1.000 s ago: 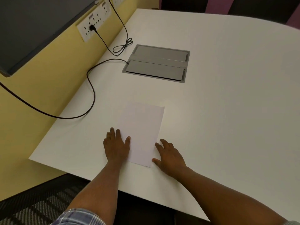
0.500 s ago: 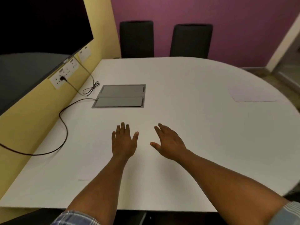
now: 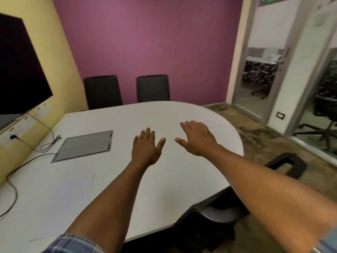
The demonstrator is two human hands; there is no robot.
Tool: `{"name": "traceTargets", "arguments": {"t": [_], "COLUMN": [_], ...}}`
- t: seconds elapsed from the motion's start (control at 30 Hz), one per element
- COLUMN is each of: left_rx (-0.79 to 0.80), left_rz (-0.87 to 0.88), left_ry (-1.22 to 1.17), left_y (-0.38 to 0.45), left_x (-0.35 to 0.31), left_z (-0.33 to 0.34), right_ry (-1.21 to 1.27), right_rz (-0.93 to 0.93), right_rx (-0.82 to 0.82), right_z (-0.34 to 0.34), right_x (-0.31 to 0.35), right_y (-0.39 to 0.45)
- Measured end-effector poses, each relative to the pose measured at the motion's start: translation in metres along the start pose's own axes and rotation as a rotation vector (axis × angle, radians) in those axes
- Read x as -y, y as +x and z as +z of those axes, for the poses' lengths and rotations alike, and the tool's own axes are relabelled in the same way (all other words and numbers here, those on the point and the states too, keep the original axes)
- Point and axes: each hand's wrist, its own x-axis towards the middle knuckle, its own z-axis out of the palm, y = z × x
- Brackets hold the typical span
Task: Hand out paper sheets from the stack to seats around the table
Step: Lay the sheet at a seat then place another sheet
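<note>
While both arms reach forward over the white counter [image 3: 164, 179], the left hand [image 3: 145, 148] and the right hand [image 3: 197, 139] hang palm-down with their fingers spread and loose, grasping nothing. One paper sheet [image 3: 60, 201] lies flat on the counter at the near left, just beside the left forearm, its edges faint against the white top. A second sheet [image 3: 214, 125] shows only as a pale outline at the far right rim, mostly hidden behind the right hand. Whether it is a stack cannot be told. A grey flap panel [image 3: 83, 146] is set into the counter to the left of the hands, and a black cable [image 3: 27, 159] runs from a wall socket [image 3: 12, 136] across the counter's left side. The socket plates carry marks too blurred to read. A dark screen [image 3: 18, 70] hangs on the yellow wall, and two black chairs [image 3: 127, 90] stand at the far end against the purple wall. No legible writing or brand shows anywhere.
</note>
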Motion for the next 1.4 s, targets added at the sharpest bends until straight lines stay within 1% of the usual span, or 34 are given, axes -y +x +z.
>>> {"name": "traceTargets", "arguments": {"t": [0.1, 0.3, 0.47, 0.57, 0.7, 0.97, 1.13, 1.27, 1.4], "left_rx": [-0.021, -0.055, -0.050, -0.037, -0.047, 0.007, 0.045, 0.069, 0.059], "left_rz": [0.102, 0.286, 0.404, 0.469, 0.513, 0.600, 0.625, 0.640, 0.588], "left_ry": [-0.005, -0.079, -0.116, -0.127, -0.152, -0.170, -0.178, -0.157, -0.151], "left_y": [0.003, 0.009, 0.019, 0.035, 0.067, 0.129, 0.159, 0.182, 0.217], "left_x": [-0.071, -0.189, -0.263, -0.303, -0.352, -0.456, -0.516, -0.566, -0.614], "left_z": [-0.012, -0.019, -0.006, 0.004, 0.024, 0.071, 0.105, 0.138, 0.176], "right_ry": [-0.048, -0.084, -0.101, -0.116, -0.129, -0.167, -0.163, -0.150, -0.120], "right_rz": [0.087, 0.297, 0.426, 0.473, 0.512, 0.627, 0.667, 0.696, 0.683], "right_rx": [-0.051, -0.087, -0.086, -0.099, -0.126, -0.123, -0.129, -0.103, -0.079], "right_z": [-0.035, -0.077, -0.093, -0.097, -0.095, -0.101, -0.094, -0.084, -0.067], "right_x": [-0.053, -0.150, -0.215, -0.251, -0.297, -0.399, -0.467, -0.537, -0.617], "right_y": [-0.034, -0.100, -0.140, -0.152, -0.160, -0.152, -0.153, -0.155, -0.144]}}
